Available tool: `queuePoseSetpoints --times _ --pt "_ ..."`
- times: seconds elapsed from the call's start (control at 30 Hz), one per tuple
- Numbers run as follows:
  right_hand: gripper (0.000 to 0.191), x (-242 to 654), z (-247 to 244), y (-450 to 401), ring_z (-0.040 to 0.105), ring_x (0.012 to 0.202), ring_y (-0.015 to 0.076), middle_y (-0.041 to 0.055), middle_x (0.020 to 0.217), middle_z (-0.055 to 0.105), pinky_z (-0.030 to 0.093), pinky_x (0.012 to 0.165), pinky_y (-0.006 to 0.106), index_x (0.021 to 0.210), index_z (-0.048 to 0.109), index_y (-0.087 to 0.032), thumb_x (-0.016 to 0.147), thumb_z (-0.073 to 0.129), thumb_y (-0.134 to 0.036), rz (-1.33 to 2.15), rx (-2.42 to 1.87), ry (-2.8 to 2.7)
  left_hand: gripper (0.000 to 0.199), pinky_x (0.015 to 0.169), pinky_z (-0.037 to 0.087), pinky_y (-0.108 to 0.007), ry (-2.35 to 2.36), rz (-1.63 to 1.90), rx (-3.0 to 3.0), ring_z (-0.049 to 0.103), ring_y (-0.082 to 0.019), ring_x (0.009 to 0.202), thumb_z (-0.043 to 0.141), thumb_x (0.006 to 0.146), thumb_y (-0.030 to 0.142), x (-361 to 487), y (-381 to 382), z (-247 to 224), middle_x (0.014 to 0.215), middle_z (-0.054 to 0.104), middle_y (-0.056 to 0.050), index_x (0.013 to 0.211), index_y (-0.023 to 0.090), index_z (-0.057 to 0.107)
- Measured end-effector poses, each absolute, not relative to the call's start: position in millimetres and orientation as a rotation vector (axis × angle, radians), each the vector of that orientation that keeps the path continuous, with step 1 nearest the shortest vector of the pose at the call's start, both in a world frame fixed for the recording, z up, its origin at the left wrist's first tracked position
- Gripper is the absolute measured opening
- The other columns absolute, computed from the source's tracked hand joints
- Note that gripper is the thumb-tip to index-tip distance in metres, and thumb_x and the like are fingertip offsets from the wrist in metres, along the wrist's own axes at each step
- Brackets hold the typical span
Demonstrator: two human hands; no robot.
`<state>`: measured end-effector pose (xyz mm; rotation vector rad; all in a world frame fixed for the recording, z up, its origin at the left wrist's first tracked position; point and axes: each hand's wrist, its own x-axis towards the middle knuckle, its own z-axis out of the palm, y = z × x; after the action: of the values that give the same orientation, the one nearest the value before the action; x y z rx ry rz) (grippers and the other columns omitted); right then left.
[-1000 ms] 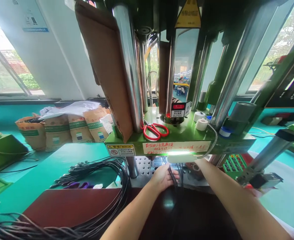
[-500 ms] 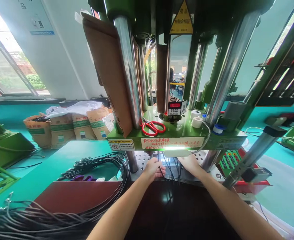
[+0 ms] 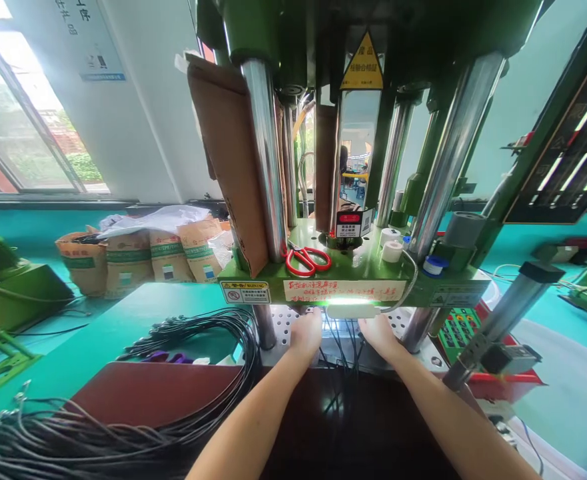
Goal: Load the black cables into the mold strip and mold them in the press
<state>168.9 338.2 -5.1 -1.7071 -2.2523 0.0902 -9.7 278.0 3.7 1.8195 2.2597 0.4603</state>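
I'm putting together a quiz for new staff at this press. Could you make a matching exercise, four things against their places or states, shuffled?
Things
1. Red-handled scissors
2. Left hand
3. Triangular sticker
4. Paper sacks

Places or states
A. Yellow, high on the press
B. Standing in a row, partly under a white plastic sheet
C. Lying on the green plate
D. To the left of the hanging black cables

Pairs: 1-C; 2-D; 3-A; 4-B

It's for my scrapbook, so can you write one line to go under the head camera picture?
Two hands reach under a big green machine, with red-handled scissors resting on its ledge.
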Motion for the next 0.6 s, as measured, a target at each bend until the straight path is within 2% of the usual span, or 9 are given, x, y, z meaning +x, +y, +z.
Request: queuePoseSetpoints --times 0.17,0.27,0.33,0.47,0.6 --pt "0.021 163.7 7.1 334.8 0.060 0.082 0.0164 0.0042 0.091 0.063 0.047 0.076 0.037 0.099 0.059 -0.015 0.089 0.047 -0.029 0.098 -1.682 -2.291 0.030 0.074 0.045 -0.031 2.336 0.426 1.912 0.061 -0.022 0.090 0.034 0.084 0.013 -5.8 277.7 12.7 0.094 0.065 -0.012 0.104 0.015 0.057" --pt "0.021 155.2 14.7 329.0 0.059 0.086 0.0170 0.0051 0.097 0.063 0.047 0.078 0.037 0.102 0.058 -0.016 0.089 0.046 -0.029 0.076 -1.648 -2.299 0.031 0.078 0.045 -0.030 2.363 0.490 1.948 0.058 -0.021 0.097 0.034 0.087 0.026 3.8 274.2 19.3 0.103 0.063 -0.010 0.109 0.019 0.056" --pt "0.022 149.4 16.3 325.4 0.059 0.088 0.0173 0.0057 0.100 0.062 0.047 0.079 0.038 0.102 0.058 -0.016 0.089 0.047 -0.029 0.061 -1.633 -2.306 0.032 0.076 0.046 -0.031 2.354 0.497 1.957 0.059 -0.023 0.095 0.040 0.084 0.031 10.4 274.1 20.5 0.099 0.064 -0.011 0.107 0.016 0.057" --pt "0.021 143.6 12.5 323.7 0.059 0.086 0.0169 0.0058 0.098 0.063 0.047 0.078 0.037 0.097 0.060 -0.015 0.088 0.050 -0.031 0.062 -1.646 -2.310 0.027 0.072 0.047 -0.033 2.318 0.510 1.947 0.062 -0.025 0.085 0.041 0.081 0.018 15.6 279.8 14.4 0.089 0.067 -0.014 0.098 0.011 0.062" --pt "0.022 142.6 7.4 327.7 0.059 0.084 0.0161 0.0060 0.098 0.063 0.048 0.076 0.036 0.097 0.060 -0.015 0.088 0.049 -0.033 0.066 -1.624 -2.313 0.031 0.077 0.046 -0.033 2.283 0.600 1.933 0.060 -0.025 0.090 0.038 0.079 0.010 13.9 287.1 6.0 0.092 0.066 -0.016 0.099 0.009 0.062"
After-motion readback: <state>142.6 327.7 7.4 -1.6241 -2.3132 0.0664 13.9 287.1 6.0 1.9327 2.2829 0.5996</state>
